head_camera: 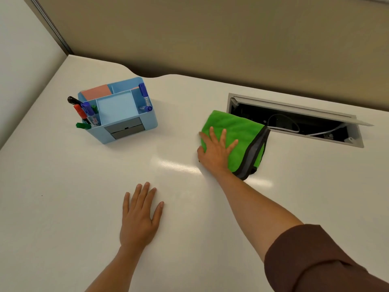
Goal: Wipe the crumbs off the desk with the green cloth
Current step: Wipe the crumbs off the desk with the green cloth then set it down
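A folded green cloth (242, 131) with a grey and black hem lies on the white desk (63, 186), right of centre, just in front of the cable hatch. My right hand (215, 151) presses flat on the cloth's near left part, fingers spread, thumb over its left edge. My left hand (140, 216) rests palm down on the bare desk nearer to me, fingers apart, holding nothing. I can make out no crumbs on the surface; only a tiny dark speck (41, 195) shows at the far left.
A light blue desk organiser (126, 121) with markers and sticky notes stands at the back left. An open cable hatch (294, 123) with wires inside is sunk into the desk at the back right. A beige partition runs behind the desk.
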The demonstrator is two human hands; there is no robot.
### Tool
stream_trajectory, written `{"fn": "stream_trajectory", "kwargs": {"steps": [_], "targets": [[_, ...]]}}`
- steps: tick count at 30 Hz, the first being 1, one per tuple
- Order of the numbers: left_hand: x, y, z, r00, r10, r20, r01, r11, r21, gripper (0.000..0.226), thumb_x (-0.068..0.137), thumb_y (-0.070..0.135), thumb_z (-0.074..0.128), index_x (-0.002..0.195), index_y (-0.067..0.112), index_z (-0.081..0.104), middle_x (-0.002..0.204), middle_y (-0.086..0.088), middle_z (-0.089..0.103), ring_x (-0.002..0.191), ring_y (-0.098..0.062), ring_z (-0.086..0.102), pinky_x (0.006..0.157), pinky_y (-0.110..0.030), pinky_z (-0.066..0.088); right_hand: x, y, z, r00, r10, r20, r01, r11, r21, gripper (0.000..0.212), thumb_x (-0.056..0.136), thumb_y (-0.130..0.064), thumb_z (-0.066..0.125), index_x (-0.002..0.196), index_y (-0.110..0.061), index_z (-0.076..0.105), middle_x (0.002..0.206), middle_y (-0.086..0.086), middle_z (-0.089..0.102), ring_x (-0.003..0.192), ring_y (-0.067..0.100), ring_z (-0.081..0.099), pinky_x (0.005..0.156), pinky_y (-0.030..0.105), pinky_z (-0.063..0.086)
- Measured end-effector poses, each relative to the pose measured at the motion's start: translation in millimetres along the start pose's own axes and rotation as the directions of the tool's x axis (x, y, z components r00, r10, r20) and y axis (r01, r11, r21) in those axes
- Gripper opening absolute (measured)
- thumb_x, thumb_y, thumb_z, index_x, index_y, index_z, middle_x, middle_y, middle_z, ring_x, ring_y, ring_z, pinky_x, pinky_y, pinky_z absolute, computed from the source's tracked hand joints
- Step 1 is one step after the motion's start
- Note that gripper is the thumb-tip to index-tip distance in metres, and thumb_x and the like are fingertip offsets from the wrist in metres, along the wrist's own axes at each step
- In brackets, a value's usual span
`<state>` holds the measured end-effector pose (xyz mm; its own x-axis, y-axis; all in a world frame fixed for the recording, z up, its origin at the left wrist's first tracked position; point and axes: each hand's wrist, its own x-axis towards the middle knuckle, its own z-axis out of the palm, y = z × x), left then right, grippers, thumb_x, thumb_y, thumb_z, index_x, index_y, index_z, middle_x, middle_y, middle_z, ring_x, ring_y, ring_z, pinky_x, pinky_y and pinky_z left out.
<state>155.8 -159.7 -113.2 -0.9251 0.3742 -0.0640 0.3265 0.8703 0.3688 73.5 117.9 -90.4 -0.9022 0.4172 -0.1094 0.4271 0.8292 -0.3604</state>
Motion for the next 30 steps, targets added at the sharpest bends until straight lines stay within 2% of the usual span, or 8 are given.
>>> {"fn": "stream_trajectory", "kwargs": {"steps": [3, 6, 10, 15, 20, 24, 30], "targets": [[0.1, -2.3, -0.2, 1.000, 0.000, 0.004, 0.000, 1.000, -0.006, 0.058, 0.097, 0.053, 0.027, 0.146, 0.024, 0.038, 0.158, 0.008, 0.023, 0.149, -0.009, 0.007, 0.122, -0.040, 0.002, 11.4, 4.3, -5.3, 0.999, 0.002, -0.052, 0.004, 0.993, 0.114, 0.067, 0.081, -0.016, 0.048, 0.145, -0.015, 0.030, 0.159, 0.007, 0.025, 0.149, 0.032, 0.006, 0.113, 0.065, -0.011], [0.7, -1.6, -0.5, 1.000, -0.005, 0.011, 0.005, 1.000, -0.006, 0.058, 0.097, 0.053, 0.027, 0.146, 0.023, 0.038, 0.158, 0.006, 0.025, 0.149, -0.010, 0.008, 0.122, -0.041, 0.003, 19.4, 12.2, -11.4, 0.997, 0.004, -0.078, 0.010, 0.983, 0.182, 0.059, 0.084, -0.004, 0.044, 0.142, -0.002, 0.033, 0.157, 0.018, 0.025, 0.148, 0.028, 0.014, 0.118, 0.057, -0.005], [-0.2, -0.3, -2.0, 1.000, -0.006, 0.022, 0.006, 1.000, 0.003, 0.059, 0.097, 0.054, 0.026, 0.146, 0.023, 0.038, 0.158, 0.006, 0.024, 0.149, -0.010, 0.008, 0.122, -0.041, 0.001, 24.2, 6.8, -14.5, 0.997, -0.023, -0.072, 0.037, 0.981, 0.190, 0.052, 0.085, 0.010, 0.037, 0.137, 0.001, 0.039, 0.152, 0.026, 0.031, 0.147, 0.034, 0.016, 0.119, 0.057, 0.000], [1.0, 1.1, -3.5, 1.000, -0.005, 0.022, 0.005, 1.000, 0.007, 0.060, 0.097, 0.054, 0.025, 0.146, 0.022, 0.039, 0.158, 0.005, 0.026, 0.149, -0.012, 0.010, 0.122, -0.042, 0.003, 34.4, -5.8, -17.8, 0.996, -0.076, -0.045, 0.084, 0.977, 0.196, 0.056, 0.085, 0.016, 0.034, 0.138, -0.001, 0.039, 0.147, 0.025, 0.038, 0.146, 0.037, 0.017, 0.119, 0.055, -0.001], [0.7, 0.4, -3.4, 1.000, 0.001, -0.002, -0.001, 1.000, -0.004, 0.060, 0.096, 0.054, 0.028, 0.144, 0.022, 0.042, 0.157, 0.005, 0.028, 0.148, -0.013, 0.013, 0.121, -0.042, 0.005, 22.1, -43.9, -1.1, 0.967, -0.245, 0.073, 0.233, 0.962, 0.144, 0.055, 0.086, 0.013, 0.036, 0.139, 0.001, 0.036, 0.149, 0.027, 0.034, 0.146, 0.035, 0.017, 0.119, 0.054, -0.001], [1.1, -0.2, -1.0, 0.999, 0.013, -0.030, -0.013, 1.000, 0.002, 0.058, 0.095, 0.052, 0.032, 0.141, 0.019, 0.047, 0.154, 0.000, 0.036, 0.147, -0.016, 0.021, 0.120, -0.045, 0.011, -15.6, -73.9, 20.7, 0.900, -0.400, 0.175, 0.400, 0.916, 0.039, 0.053, 0.089, 0.001, 0.038, 0.142, -0.001, 0.033, 0.153, 0.021, 0.032, 0.147, 0.032, 0.016, 0.118, 0.057, 0.000], [1.2, -0.1, -1.2, 0.999, 0.017, -0.037, -0.017, 1.000, 0.013, 0.060, 0.094, 0.053, 0.031, 0.139, 0.017, 0.048, 0.153, -0.003, 0.039, 0.146, -0.018, 0.023, 0.120, -0.047, 0.012, -78.5, -65.5, 34.9, 0.818, -0.533, 0.218, 0.540, 0.841, 0.030, 0.053, 0.088, -0.018, 0.044, 0.140, -0.007, 0.038, 0.154, 0.019, 0.032, 0.147, 0.029, 0.017, 0.117, 0.061, -0.002]]}}
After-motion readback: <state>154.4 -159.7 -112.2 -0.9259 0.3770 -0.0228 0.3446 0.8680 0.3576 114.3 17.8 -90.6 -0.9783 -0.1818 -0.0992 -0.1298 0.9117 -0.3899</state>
